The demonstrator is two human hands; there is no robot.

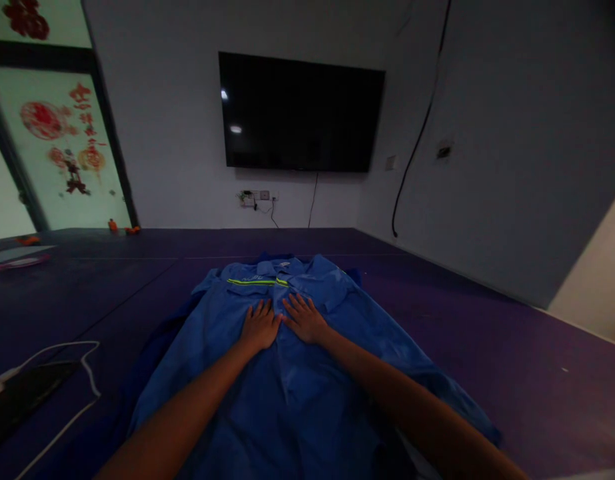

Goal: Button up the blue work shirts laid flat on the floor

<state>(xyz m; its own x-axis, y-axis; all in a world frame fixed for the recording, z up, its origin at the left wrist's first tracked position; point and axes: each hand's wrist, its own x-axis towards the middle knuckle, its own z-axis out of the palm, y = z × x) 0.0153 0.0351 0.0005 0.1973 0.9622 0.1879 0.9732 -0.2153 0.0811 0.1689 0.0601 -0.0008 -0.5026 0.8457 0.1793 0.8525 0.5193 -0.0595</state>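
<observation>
A blue work shirt (367, 333) with a yellow-green reflective stripe (257, 282) near its collar lies spread flat on a dark purple surface (487, 320). My left hand (260, 327) rests palm down on the middle of the shirt, fingers stretched flat toward the collar. My right hand (303, 318) lies flat right beside it, fingers spread, almost touching the left. Neither hand holds anything. Both forearms reach in over the shirt's lower part.
A white cable (82, 373) and a dark flat object (22, 397) lie at the near left. A black TV (300, 113) hangs on the far wall above wall sockets (257, 197). A window with red paper decorations (62, 140) is at the left.
</observation>
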